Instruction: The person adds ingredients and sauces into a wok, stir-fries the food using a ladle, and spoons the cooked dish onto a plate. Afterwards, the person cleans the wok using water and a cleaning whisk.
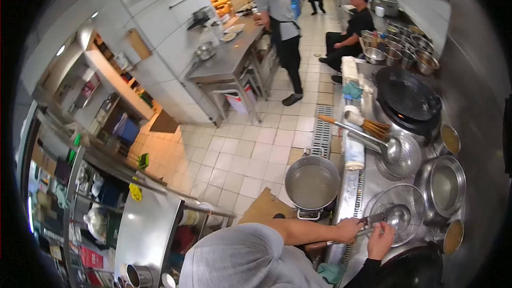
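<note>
My left hand (349, 230), at the end of a bare forearm, is closed around the handle of a metal ladle (398, 217) at the lower right. Beside its fingers is a small dark object (373, 218) that I cannot make out. Nearer the ladle's bowl, my right hand (381, 240), in a black sleeve, pinches the same handle. The bowl lies over a round wire strainer (373, 202) on the steel counter.
A large pot of liquid (312, 184) stands left of the counter (352, 192). Beyond the strainer are a perforated skimmer (408, 154), a black wok (409, 93) and metal pots. One person (280, 26) stands at a steel table; another (354, 32) sits farther back.
</note>
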Demonstrator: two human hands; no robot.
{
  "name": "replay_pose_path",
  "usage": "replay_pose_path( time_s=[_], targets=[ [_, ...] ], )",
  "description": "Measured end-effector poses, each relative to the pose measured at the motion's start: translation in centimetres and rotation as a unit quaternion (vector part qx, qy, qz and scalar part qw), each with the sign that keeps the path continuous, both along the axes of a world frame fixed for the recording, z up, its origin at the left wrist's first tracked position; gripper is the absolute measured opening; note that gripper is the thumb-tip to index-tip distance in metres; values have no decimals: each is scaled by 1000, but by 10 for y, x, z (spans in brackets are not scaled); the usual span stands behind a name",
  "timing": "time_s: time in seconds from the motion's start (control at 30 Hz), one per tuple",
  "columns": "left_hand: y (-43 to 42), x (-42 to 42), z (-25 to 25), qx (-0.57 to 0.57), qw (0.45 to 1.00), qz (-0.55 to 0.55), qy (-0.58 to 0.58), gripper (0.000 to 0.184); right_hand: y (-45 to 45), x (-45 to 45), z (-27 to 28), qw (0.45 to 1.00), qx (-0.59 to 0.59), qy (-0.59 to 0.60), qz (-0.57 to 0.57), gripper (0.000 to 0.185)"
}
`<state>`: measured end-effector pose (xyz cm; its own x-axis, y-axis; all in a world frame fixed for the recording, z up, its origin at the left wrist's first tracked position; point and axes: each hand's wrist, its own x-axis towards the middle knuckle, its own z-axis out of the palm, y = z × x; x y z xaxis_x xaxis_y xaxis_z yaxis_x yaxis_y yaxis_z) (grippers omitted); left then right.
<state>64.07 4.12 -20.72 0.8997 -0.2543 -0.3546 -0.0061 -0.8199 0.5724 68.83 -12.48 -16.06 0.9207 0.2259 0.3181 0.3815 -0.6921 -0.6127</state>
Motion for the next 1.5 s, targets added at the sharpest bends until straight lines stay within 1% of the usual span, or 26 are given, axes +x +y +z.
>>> replay_pose_path(
  time_s=[0.1, 0.13, 0.17, 0.23, 0.27, 0.3, 0.37, 0.47, 0.5, 0.57, 0.6, 0.67, 0.73, 0.77, 0.8, 0.9, 1.0, 1.07, 1.1, 1.2, 1.27, 1.33, 1.37, 1.4, 1.43, 1.5],
  targets=[
    [24, -49, 23, -108, 986, 5, -124, 91, -18, 5, 5, 986, 71, 151, -1, 25],
    [29, -70, 28, -94, 980, 26, -171, 97, -31, 9, -17, 994, 45, 92, -29, 25],
    [36, -93, 32, -76, 972, 46, -217, 104, -44, 17, -42, 981, -22, -191, 25, 28],
    [54, -136, 60, -74, 974, 88, -193, 107, -52, -6, -27, 985, -126, -108, 41, 92],
    [64, -160, 62, -103, 971, 113, -186, 105, -44, -13, -14, 967, -185, -166, 51, 84],
    [74, -183, 65, -133, 965, 137, -180, 104, -31, -17, -4, 985, -95, -49, 135, 76],
    [99, -230, 64, -267, 935, 164, -168, 95, -5, -35, 10, 937, 65, 200, 279, 62],
    [136, -309, 47, -220, 932, 229, -173, 91, 69, -70, 22, 940, -169, 196, 224, 45],
    [153, -346, 50, -179, 930, 241, -212, 89, 99, -94, 29, 936, -197, 100, 276, 42],
    [196, -423, 74, -115, 911, 282, -280, 84, 159, -161, 40, 898, -238, -89, 358, 38],
    [226, -464, 104, -92, 892, 315, -312, 80, 189, -191, 40, 926, -97, 42, 363, 41],
    [267, -573, 189, -41, 769, 509, -385, 62, 233, -234, -2, 905, -33, 178, 386, 42],
    [312, -688, 281, 104, 605, 577, -539, 51, 284, -288, -24, 871, -7, 187, 454, 40],
    [324, -736, 339, 274, 540, 546, -579, 51, 308, -320, -32, 854, -2, 142, 500, 38],
    [337, -785, 398, 437, 425, 525, -594, 51, 329, -349, -25, 839, 3, 97, 535, 35],
    [395, -909, 490, 736, 170, 494, -431, 45, 390, -451, 55, 801, -50, 117, 585, 33],
    [436, -1006, 520, 676, 239, 675, -175, 56, 438, -486, 68, 734, -51, 138, 662, 34],
    [434, -1000, 533, 564, 283, 770, -93, 49, 464, -493, 67, 703, -6, 99, 704, 33],
    [449, -1041, 512, 631, 254, 711, -179, 45, 472, -493, 75, 691, -1, 124, 712, 34],
    [379, -963, 512, 482, 167, 740, -439, 58, 493, -497, 112, 639, -5, 255, 725, 34],
    [337, -984, 477, 429, 218, 705, -521, 55, 510, -502, 140, 593, 13, 309, 743, 34],
    [307, -949, 448, 447, 328, 642, -530, 42, 528, -517, 174, 558, 61, 295, 774, 34],
    [289, -918, 430, 534, 402, 569, -479, 35, 532, -530, 191, 535, 82, 281, 793, 33],
    [282, -821, 435, 483, 508, 523, -485, 28, 534, -546, 207, 512, 118, 249, 813, 30],
    [294, -775, 407, 382, 557, 513, -530, 30, 533, -560, 220, 488, 154, 217, 831, 27],
    [311, -710, 349, 210, 693, 497, -479, 35, 526, -576, 233, 486, 34, 129, 864, 24]
  ],
)
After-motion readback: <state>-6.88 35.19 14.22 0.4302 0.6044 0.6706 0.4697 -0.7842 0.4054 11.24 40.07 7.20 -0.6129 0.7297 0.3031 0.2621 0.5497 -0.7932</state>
